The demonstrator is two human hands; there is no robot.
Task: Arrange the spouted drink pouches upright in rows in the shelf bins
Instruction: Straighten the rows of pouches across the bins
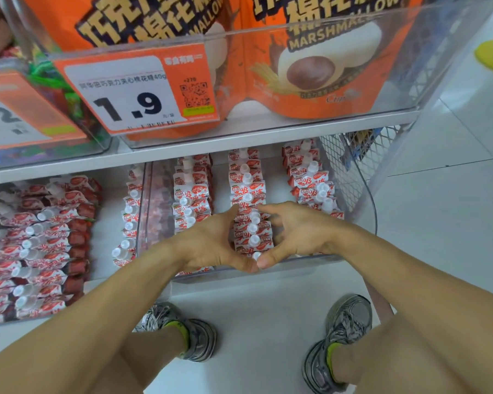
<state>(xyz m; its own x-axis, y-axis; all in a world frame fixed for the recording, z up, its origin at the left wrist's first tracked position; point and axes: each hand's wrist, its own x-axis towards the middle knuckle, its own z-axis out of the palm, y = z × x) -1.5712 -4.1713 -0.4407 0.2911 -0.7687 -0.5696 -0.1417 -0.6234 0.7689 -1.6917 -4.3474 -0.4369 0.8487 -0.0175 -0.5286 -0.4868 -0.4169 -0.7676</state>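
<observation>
Nearest the camera are two grey sneakers (192, 334) on the white floor (453, 223), with bare forearms reaching forward above them. The left hand (211, 240) and right hand (293, 231) meet at the front of a clear shelf bin (370, 206) and cup the near end of the middle row of pouches (251, 223) between them — each grip is curved round the side of the row, thumbs almost touching at the front, fingers pressed against the packs. The pouches are red and white with white spout caps up, standing upright one behind another. A left row (191, 194) and a right row (310, 180) stand in the same bin, well apart from the middle one. In the neighbouring bin to the left, more pouches (37, 240) lie tilted in loose rows. Farther up, on the shelf above, orange marshmallow bags (310, 52) sit behind a price tag (131, 89) reading 1.9.
</observation>
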